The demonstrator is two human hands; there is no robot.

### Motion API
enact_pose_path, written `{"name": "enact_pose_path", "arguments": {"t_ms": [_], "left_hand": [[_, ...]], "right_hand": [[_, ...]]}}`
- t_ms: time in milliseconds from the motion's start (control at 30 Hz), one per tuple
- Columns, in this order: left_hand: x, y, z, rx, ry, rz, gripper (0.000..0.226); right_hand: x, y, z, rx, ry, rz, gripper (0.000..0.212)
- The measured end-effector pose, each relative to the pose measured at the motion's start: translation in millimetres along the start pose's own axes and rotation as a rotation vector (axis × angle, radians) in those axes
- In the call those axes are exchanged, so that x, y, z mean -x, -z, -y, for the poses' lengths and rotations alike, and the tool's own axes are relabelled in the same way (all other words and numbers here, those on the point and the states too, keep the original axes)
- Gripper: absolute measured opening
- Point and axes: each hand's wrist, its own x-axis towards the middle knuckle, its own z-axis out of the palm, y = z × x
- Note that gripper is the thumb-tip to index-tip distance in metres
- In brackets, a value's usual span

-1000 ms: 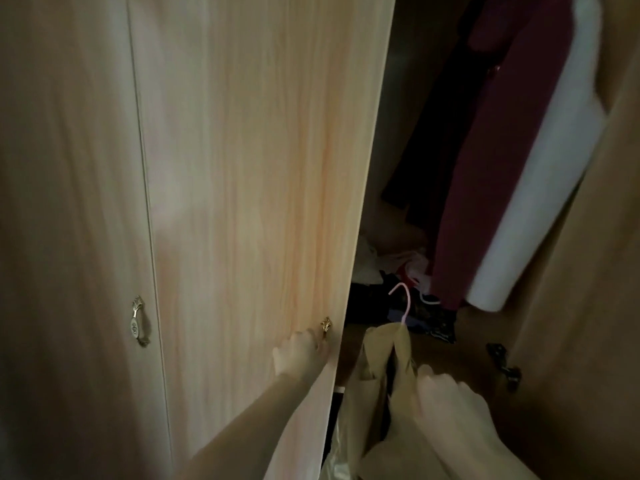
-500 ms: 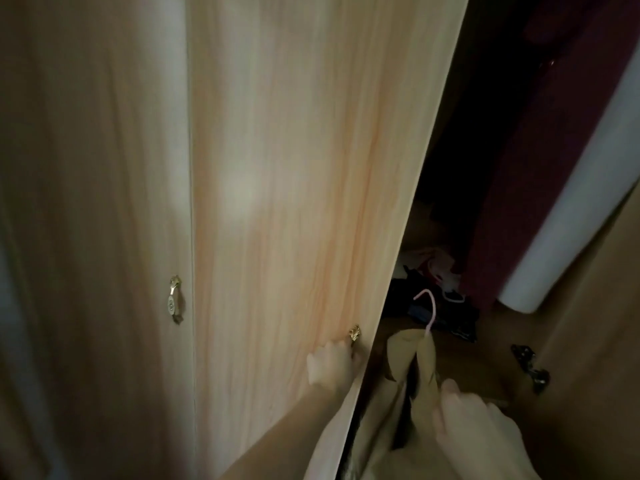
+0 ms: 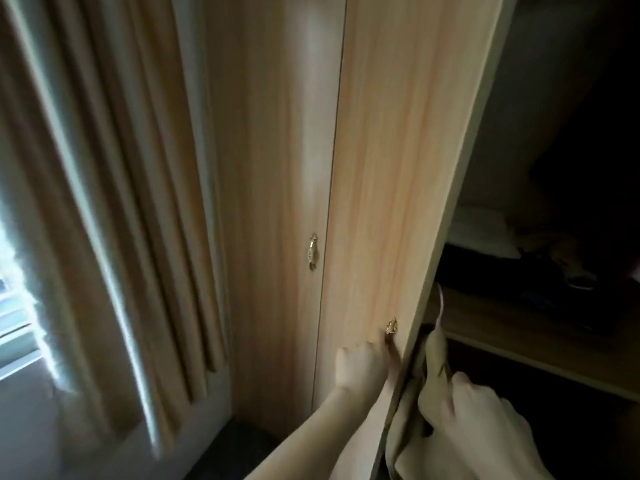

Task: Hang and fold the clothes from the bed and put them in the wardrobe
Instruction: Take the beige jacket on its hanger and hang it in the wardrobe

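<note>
Wardrobe (image 3: 270, 168) filled most of the view, light wood grain, one closed door on the left with a small gold handle (image 3: 312, 251). We saw the open door (image 3: 398, 168) angled toward us, its free edge running down the middle-right. Beige curtain (image 3: 121, 202) hung at the left, bright window (image 3: 14, 306) behind its lower edge. Inside, dark: a wooden shelf (image 3: 519, 341) crossing right, with a blurred pile of clothes (image 3: 554, 265) at its back edge, items not tellable.

Beige garment (image 3: 412, 431) sat low, just inside the open door's edge, in front of the shelf's front edge, on a pink hanger (image 3: 441, 299) whose hook stuck up above it. Right hand (image 3: 485, 427) gripped the garment near its top, fingers curled round the fabric. Left hand (image 3: 363, 367) was at the open door's gold handle (image 3: 391, 328), fingers clenched round its lower part, forearm reaching up from the bottom edge.
</note>
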Motion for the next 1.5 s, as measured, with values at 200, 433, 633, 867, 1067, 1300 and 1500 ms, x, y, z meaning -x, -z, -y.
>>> {"name": "enact_pose_path", "arguments": {"t_ms": [200,433,633,867,1067,1300,1500], "left_hand": [[44.8,20.3,78.4,0.006,0.105,-0.028,0.035],[55.3,35.0,177.6,-0.05,0.215,-0.028,0.046],[42.8,44.0,247.3,-0.105,0.212,0.002,0.055],[46.0,38.9,250.2,-0.037,0.164,-0.001,0.059],[84.7,40.1,237.0,0.587,0.326,-0.293,0.005],[76.5,64.7,120.0,0.391,-0.279,-0.185,0.018],[-16.3,82.3,59.9,0.198,-0.269,0.166,0.05]], "right_hand": [[28.6,-2.1,47.2,-0.074,0.027,0.048,0.02],[43.9,4.7,106.5,-0.06,0.076,-0.003,0.013],[45.5,-3.1,139.6,-0.016,0.15,-0.052,0.012],[47.7,-22.5,153.5,-0.025,0.154,-0.155,0.016],[46.4,-20.8,139.2,0.039,0.125,-0.219,0.01],[44.2,-0.7,109.0,0.107,0.037,-0.272,0.017],[40.1,43.5,49.1,0.056,-0.084,-0.498,0.015]]}}
